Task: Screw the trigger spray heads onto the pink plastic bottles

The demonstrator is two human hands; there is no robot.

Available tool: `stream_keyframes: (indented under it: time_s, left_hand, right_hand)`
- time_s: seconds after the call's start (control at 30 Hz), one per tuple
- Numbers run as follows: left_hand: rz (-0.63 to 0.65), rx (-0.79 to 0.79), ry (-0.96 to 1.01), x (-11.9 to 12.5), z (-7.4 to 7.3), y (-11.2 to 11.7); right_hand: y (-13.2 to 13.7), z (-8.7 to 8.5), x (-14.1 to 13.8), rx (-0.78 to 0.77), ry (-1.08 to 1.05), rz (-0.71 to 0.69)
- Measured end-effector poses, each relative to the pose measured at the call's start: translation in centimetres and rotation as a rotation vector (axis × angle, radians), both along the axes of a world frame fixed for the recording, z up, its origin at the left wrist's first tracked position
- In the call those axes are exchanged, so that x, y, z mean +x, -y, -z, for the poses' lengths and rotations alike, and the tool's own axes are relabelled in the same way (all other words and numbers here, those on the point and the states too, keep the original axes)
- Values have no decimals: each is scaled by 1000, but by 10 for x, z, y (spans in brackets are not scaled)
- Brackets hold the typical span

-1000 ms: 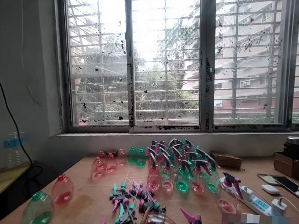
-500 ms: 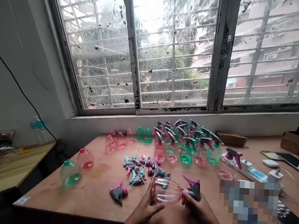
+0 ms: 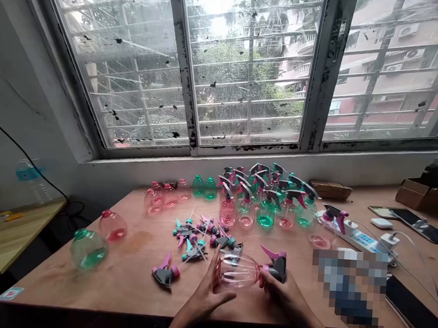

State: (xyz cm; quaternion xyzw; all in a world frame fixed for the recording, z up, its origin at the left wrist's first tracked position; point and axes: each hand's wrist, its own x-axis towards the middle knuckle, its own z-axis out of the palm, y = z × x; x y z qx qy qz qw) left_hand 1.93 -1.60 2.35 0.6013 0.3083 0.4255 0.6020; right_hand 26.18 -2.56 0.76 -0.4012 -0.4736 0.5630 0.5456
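A clear pink spray bottle (image 3: 239, 271) lies on its side in the air between my hands, its base to the left. My left hand (image 3: 211, 287) is wrapped around the base end, thumb underneath. At the neck, my right hand (image 3: 280, 289) grips the pink collar below a black and pink trigger sprayer head (image 3: 280, 267). A loose black and pink sprayer head (image 3: 164, 274) rests on the table left of my hands. Beyond it is a heap of sprayer heads (image 3: 199, 239) with thin white tubes, in pink, teal and black.
Several assembled spray bottles (image 3: 266, 214) stand together by the window. Pink and green bottles without heads (image 3: 89, 250) stand left and at the back. On the right are a power strip (image 3: 364, 240), chargers, phones (image 3: 421, 226), a cardboard box (image 3: 419, 193) and a blurred patch.
The view has tilted down and shifted slightly, so the scene sits higher and further left. Both hands keep their hold on the bottle and its sprayer head, with little visible difference.
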Motion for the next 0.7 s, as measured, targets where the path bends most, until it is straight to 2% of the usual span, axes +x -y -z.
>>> stream_keyframes:
  time_s: [0.17, 0.43, 0.6, 0.7]
  left_hand:
    - [30, -56, 23, -1, 6, -5]
    - [-45, 2, -82, -1, -1, 4]
    - [12, -67, -37, -2, 9, -3]
    - [7, -16, -82, -3, 13, -5]
  right_hand:
    - [-4, 9, 0, 14, -7, -6]
    - [-3, 9, 1, -4, -31, 20]
    - [-5, 10, 1, -7, -44, 3]
    - [-5, 9, 2, -1, -56, 2]
